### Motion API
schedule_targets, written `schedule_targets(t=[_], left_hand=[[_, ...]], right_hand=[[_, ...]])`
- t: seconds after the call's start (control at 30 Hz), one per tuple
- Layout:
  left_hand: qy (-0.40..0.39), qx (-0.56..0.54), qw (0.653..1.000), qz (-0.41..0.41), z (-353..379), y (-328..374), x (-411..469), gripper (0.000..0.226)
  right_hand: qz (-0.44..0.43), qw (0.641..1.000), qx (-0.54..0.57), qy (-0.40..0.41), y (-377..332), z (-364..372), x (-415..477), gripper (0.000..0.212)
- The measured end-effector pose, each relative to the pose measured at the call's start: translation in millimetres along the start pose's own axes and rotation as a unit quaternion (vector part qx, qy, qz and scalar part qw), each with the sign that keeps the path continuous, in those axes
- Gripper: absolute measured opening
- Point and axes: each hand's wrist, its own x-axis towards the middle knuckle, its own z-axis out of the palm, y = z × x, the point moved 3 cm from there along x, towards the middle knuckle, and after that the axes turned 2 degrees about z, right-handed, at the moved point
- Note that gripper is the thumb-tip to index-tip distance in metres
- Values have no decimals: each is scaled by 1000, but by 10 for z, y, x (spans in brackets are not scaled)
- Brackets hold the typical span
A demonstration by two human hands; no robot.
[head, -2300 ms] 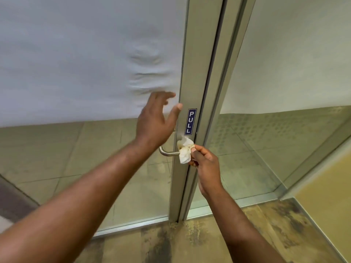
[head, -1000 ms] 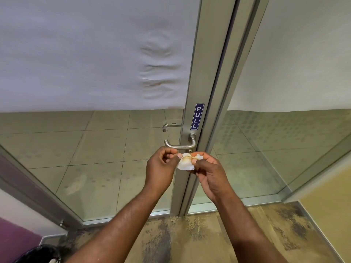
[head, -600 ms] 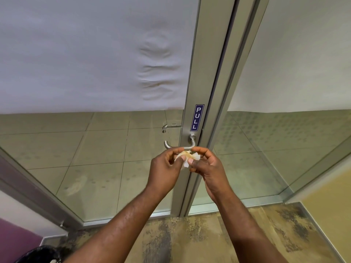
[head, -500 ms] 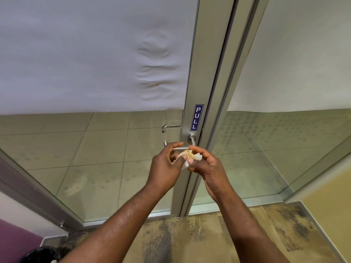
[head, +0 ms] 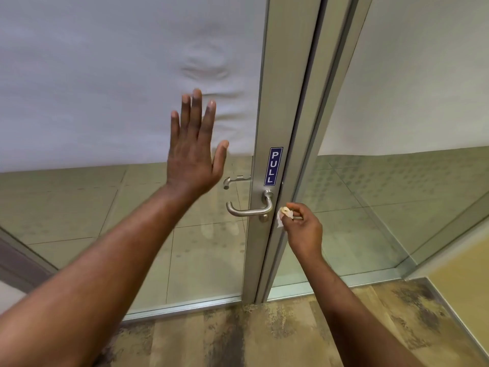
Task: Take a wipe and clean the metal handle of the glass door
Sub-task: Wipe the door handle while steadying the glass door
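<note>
The metal lever handle (head: 248, 210) sticks out from the aluminium stile of the glass door (head: 201, 247), just under a blue PULL sticker (head: 273, 166). My right hand (head: 303, 229) pinches a small crumpled white wipe (head: 283, 215) just right of the handle's base, apart from the lever. My left hand (head: 194, 149) is raised flat with fingers spread against the door's glass and white film, up and left of the handle, holding nothing.
A second lever (head: 232, 180) shows through the glass on the far side. A fixed glass panel (head: 397, 202) stands to the right of the door frame. Worn wooden flooring (head: 264, 335) lies below me, and a yellow wall (head: 465, 276) is at the right edge.
Both hands were together on the wipe below the handle. My left hand has let go and risen flat onto the glass; my right hand keeps the wipe, now right of the handle.
</note>
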Motion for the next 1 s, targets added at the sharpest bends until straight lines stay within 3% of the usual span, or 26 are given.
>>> schedule_targets(t=[0.17, 0.37, 0.53, 0.67, 0.77, 0.9, 1.0], left_hand=[[18, 59, 996, 57, 131, -278, 422, 70], [18, 68, 993, 97, 369, -477, 548, 70], [49, 77, 989, 119, 506, -598, 554, 72], [73, 80, 984, 139, 570, -632, 547, 76], [84, 83, 982, 148, 592, -640, 543, 77], [91, 80, 981, 150, 606, -653, 538, 78], [88, 80, 981, 151, 604, -653, 532, 78]], right_hand=[[-58, 992, -106, -14, -15, 232, 314, 27], [-140, 958, -232, -97, 32, 571, 377, 35], [-61, 992, -109, 5, 200, 463, 403, 25], [14, 999, -22, 32, 354, 435, 295, 16], [-7, 1000, 0, 21, 338, 468, 179, 18], [-103, 991, -85, -8, 298, 516, 138, 19], [-78, 994, -73, 14, 291, 494, 234, 19]])
